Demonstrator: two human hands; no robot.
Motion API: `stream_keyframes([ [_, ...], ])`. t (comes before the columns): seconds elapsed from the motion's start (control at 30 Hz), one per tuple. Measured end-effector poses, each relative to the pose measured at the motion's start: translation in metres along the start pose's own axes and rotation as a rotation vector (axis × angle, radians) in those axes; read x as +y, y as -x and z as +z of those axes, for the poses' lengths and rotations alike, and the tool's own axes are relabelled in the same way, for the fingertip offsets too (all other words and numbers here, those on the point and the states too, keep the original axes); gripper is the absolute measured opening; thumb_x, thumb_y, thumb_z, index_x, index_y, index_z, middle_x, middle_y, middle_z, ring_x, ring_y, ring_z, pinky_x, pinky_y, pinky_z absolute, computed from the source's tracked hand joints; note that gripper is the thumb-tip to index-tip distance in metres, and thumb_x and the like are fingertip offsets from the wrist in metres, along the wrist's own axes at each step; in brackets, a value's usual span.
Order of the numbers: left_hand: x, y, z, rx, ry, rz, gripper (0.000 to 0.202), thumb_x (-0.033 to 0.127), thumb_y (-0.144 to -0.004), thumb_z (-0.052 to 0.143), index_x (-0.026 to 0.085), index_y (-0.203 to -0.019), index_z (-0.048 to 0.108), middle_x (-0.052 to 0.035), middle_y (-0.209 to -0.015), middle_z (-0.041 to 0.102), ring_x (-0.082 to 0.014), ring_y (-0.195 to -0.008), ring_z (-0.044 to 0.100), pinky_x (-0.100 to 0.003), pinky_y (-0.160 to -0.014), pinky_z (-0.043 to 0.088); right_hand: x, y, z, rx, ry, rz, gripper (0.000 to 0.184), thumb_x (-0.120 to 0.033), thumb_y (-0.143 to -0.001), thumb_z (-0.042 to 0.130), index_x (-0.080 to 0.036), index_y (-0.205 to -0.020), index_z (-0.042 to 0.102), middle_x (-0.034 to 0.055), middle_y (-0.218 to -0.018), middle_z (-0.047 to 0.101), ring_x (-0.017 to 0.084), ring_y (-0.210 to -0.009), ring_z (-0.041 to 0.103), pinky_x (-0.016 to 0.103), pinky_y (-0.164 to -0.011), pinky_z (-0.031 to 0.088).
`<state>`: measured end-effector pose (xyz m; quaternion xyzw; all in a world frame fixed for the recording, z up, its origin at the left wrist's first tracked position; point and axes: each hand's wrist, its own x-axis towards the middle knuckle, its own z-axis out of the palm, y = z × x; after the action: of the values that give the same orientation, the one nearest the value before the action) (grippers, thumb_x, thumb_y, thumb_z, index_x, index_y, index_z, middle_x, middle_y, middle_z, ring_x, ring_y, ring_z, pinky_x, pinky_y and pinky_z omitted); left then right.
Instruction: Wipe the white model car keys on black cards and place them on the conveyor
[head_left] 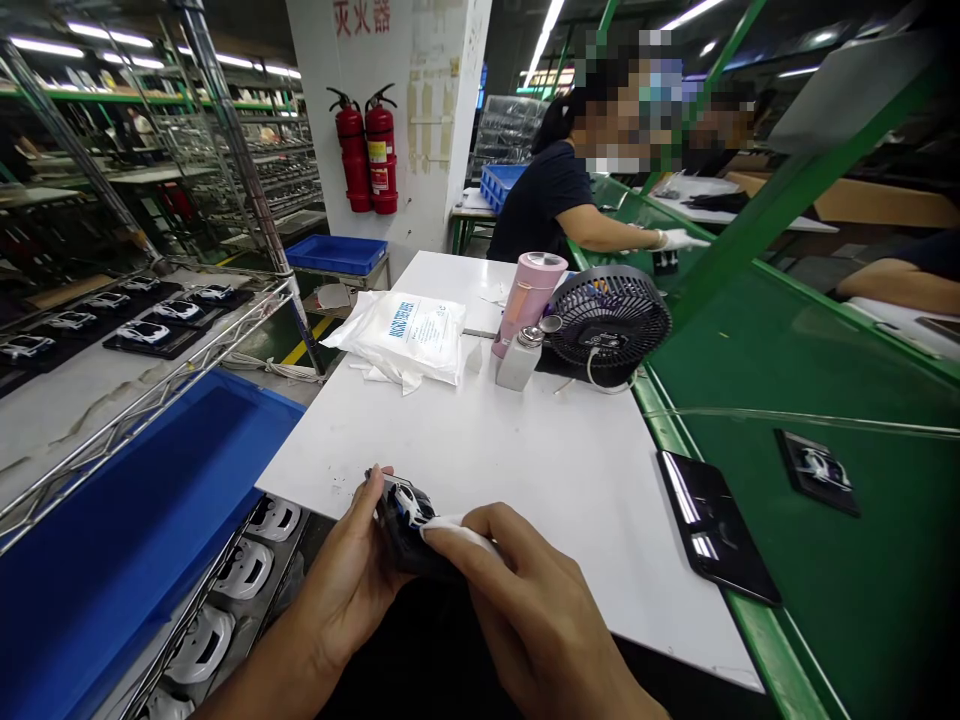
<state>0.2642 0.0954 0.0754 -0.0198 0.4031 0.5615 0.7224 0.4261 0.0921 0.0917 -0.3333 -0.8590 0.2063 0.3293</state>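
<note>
Model car [406, 503], small and white, is sitting on a black display base [397, 535], and both are being held just over the near edge of the white table [540, 470]. Left hand [341, 575] is grasping the base from the side, with the thumb standing up against it and the fingers curling underneath, and this firm hold is keeping the piece steady. Right hand [534, 600] is closing lightly, with its fingers pinching a white cleaning cloth [454, 532] and pressing it against the car, and this soft contact is suiting such a delicate piece. Further along the table, a packet of white wipes [401, 340] is lying flat, while a pink bottle [527, 300] and a small pump bottle [519, 362] are standing beside a black fan [609, 325].
</note>
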Motion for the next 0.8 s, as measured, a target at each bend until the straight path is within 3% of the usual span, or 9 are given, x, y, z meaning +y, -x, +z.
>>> stream_keyframes([
  [0.1,0.003,-0.001,-0.001,-0.007,0.033,-0.023,0.026,0.033,-0.079,0.057,0.017,-0.099,0.054,-0.0062,-0.079,0.062,-0.0197,-0.073,0.064,-0.034,-0.066,0.054,0.006,0.005,-0.001,0.020,-0.015,0.051,0.034,-0.009,-0.089,0.036,-0.019,-0.117,0.052,0.0080,-0.087,0.050,0.016,-0.070,0.052,0.027,-0.059,0.045],
  [0.2,0.007,-0.002,-0.002,-0.011,0.136,-0.076,0.028,0.032,-0.078,0.059,0.014,-0.099,0.053,-0.0105,-0.086,0.063,-0.0236,-0.079,0.065,-0.036,-0.070,0.055,0.009,0.010,0.000,0.121,-0.156,0.127,0.027,-0.012,-0.090,0.039,-0.020,-0.114,0.049,0.0060,-0.085,0.052,0.015,-0.068,0.052,0.024,-0.057,0.045],
  [0.3,0.008,-0.001,-0.003,-0.040,0.239,-0.145,0.028,0.028,-0.077,0.060,0.010,-0.098,0.054,-0.0133,-0.090,0.063,-0.0238,-0.082,0.065,-0.034,-0.074,0.055,0.008,0.014,0.003,0.185,-0.321,0.207,0.015,-0.016,-0.091,0.040,-0.022,-0.100,0.049,0.0032,-0.080,0.051,0.013,-0.060,0.049,0.021,-0.051,0.042],
  [0.4,0.007,0.000,-0.002,-0.066,0.277,-0.171,0.029,0.028,-0.079,0.057,0.005,-0.097,0.054,-0.0157,-0.091,0.063,-0.0239,-0.084,0.064,-0.031,-0.075,0.055,0.007,0.016,0.008,0.157,-0.464,0.219,0.017,-0.017,-0.093,0.038,-0.023,-0.090,0.053,0.0025,-0.078,0.049,0.012,-0.059,0.048,0.019,-0.045,0.038],
  [0.63,0.004,0.001,-0.002,-0.124,0.165,-0.214,0.037,0.034,-0.084,0.048,0.001,-0.099,0.053,-0.0195,-0.088,0.064,-0.0208,-0.077,0.066,-0.026,-0.072,0.054,0.003,0.016,0.020,0.138,-0.734,0.307,0.020,-0.024,-0.091,0.044,-0.025,-0.094,0.064,0.0029,-0.078,0.051,0.014,-0.069,0.054,0.021,-0.056,0.043],
  [0.7,0.001,0.002,-0.001,-0.115,0.090,-0.145,0.039,0.036,-0.084,0.049,0.003,-0.104,0.052,-0.0188,-0.087,0.065,-0.0198,-0.072,0.066,-0.028,-0.071,0.054,0.002,0.016,0.022,0.129,-0.807,0.368,0.018,-0.028,-0.090,0.047,-0.024,-0.094,0.065,0.0036,-0.080,0.053,0.016,-0.075,0.055,0.023,-0.063,0.045],
  [0.8,-0.004,0.010,0.004,-0.072,-0.044,0.089,0.045,0.040,-0.082,0.049,0.013,-0.118,0.047,-0.0131,-0.087,0.066,-0.0200,-0.072,0.066,-0.036,-0.073,0.054,0.002,0.015,0.027,0.086,-1.008,0.471,0.022,-0.035,-0.088,0.051,-0.019,-0.084,0.066,0.0048,-0.081,0.055,0.019,-0.080,0.056,0.027,-0.068,0.047],
])
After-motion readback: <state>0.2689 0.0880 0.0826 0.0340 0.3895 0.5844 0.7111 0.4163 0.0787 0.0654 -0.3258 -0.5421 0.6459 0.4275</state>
